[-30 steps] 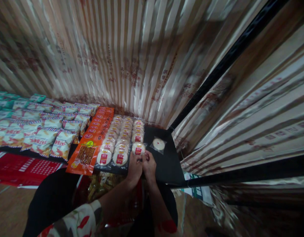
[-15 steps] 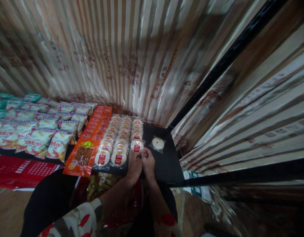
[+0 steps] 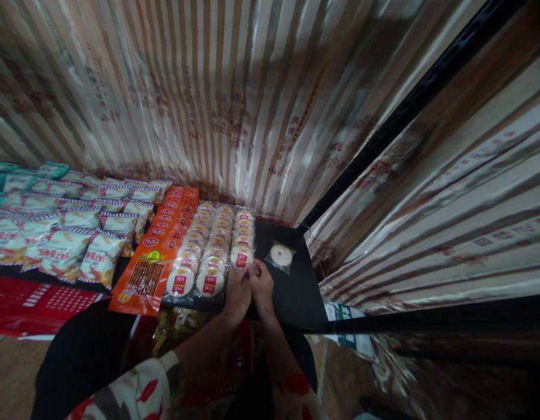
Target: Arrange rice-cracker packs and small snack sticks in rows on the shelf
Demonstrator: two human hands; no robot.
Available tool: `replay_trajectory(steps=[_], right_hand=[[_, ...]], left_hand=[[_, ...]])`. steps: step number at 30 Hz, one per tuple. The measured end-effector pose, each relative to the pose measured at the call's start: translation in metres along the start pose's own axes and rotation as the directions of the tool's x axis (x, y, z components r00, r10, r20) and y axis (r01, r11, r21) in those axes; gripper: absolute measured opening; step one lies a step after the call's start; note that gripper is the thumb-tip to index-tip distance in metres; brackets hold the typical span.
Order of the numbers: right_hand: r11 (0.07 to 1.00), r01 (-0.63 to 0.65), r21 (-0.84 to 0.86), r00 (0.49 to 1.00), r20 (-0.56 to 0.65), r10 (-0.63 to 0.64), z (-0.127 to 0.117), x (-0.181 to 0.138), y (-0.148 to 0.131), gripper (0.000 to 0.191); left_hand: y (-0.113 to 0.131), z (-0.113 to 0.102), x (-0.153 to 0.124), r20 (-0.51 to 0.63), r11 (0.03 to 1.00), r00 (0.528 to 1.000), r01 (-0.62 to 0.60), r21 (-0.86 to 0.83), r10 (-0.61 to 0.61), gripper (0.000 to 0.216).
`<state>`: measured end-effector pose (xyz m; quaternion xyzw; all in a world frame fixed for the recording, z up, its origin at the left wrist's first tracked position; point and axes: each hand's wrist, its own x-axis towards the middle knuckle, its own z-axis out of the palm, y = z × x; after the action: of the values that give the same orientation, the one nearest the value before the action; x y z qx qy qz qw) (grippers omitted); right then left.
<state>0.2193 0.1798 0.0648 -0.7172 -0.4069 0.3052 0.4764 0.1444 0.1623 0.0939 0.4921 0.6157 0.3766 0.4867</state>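
Observation:
My left hand (image 3: pixel 237 294) and my right hand (image 3: pixel 262 286) are pressed together at the front of a black shelf (image 3: pixel 296 291), fingers curled on the front round cake packet (image 3: pixel 241 257) of the right-hand row. Three rows of these clear-wrapped round cakes with red labels (image 3: pixel 208 245) run back toward the wall. One single cake packet (image 3: pixel 281 255) lies apart on the bare shelf, just right of my hands.
Orange snack packs (image 3: pixel 158 251) overlap in a row left of the cakes. Farther left lie several white and red chip bags (image 3: pixel 63 233). Striped shiny sheeting (image 3: pixel 234 105) lines the walls. A black post (image 3: pixel 410 111) marks the corner. A red panel (image 3: pixel 33 303) sits below.
The view has shifted slightly. My hands have edged up toward the front cake of the right row and stay pressed together there.

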Motion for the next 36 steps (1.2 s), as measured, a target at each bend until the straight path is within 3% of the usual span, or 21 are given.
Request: replay_trajectory(steps=[6, 11, 20, 26, 36], right_hand=[[0.999, 0.024, -0.022, 1.0, 0.016, -0.024, 0.001, 0.001, 0.008, 0.039], [0.999, 0.044, -0.014, 0.999, -0.009, -0.044, 0.002, 0.001, 0.012, 0.039], [0.996, 0.08, -0.032, 0.997, -0.001, -0.08, 0.003, 0.0, 0.02, 0.04], [0.986, 0.139, -0.088, 0.985, -0.088, -0.147, 0.002, -0.005, 0.018, 0.041], [0.982, 0.158, -0.102, 0.981, -0.093, -0.168, 0.004, -0.009, 0.018, 0.039]], left_hand=[[0.001, 0.001, 0.0, 0.003, 0.996, 0.999, -0.033, -0.083, 0.033, 0.036], [0.002, 0.001, -0.001, 0.016, 0.993, 0.999, 0.03, -0.118, -0.028, 0.034], [-0.012, 0.003, 0.004, 0.04, 0.999, 0.999, -0.01, -0.042, 0.011, 0.034], [-0.019, 0.009, 0.006, 0.055, 0.988, 0.998, -0.007, -0.157, 0.015, 0.029], [-0.015, -0.002, 0.005, 0.088, 0.996, 0.996, 0.009, -0.085, -0.002, 0.032]])
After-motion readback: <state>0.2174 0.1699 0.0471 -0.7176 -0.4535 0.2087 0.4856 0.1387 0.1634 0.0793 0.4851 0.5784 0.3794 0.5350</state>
